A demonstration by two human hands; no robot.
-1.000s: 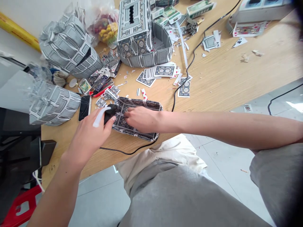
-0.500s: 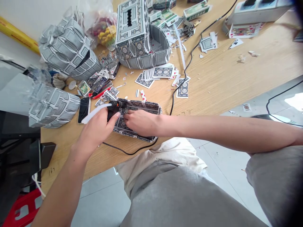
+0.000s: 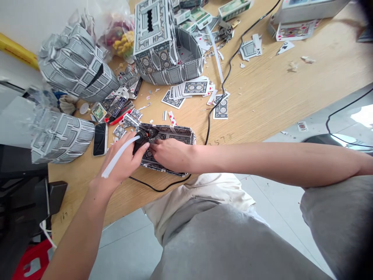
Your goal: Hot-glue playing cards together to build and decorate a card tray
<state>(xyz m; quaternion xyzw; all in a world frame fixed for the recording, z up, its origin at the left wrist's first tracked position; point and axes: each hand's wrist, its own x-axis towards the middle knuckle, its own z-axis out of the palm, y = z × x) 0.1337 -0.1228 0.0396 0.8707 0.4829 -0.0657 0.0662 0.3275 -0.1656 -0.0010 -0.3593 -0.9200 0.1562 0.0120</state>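
Observation:
A hot glue gun with a long white glue stick poking out of its back is gripped in my left hand. Its nozzle points into an open rectangular box built of dark-patterned playing cards, near the table's front edge. My right hand reaches into this box, its fingers curled together close to the nozzle. What those fingertips pinch, if anything, is hidden. The black cord runs along the table in front of the box.
Behind the box lie loose playing cards and scraps. Larger card-built containers stand at the back and left. A phone lies left of my left hand. Another black cable crosses the table. At the back right sits a white box.
The glue gun has tilted, so its glue stick now slants down over my left wrist. My right hand stays inside the box, its fingers slightly shifted. The whole view has moved a little.

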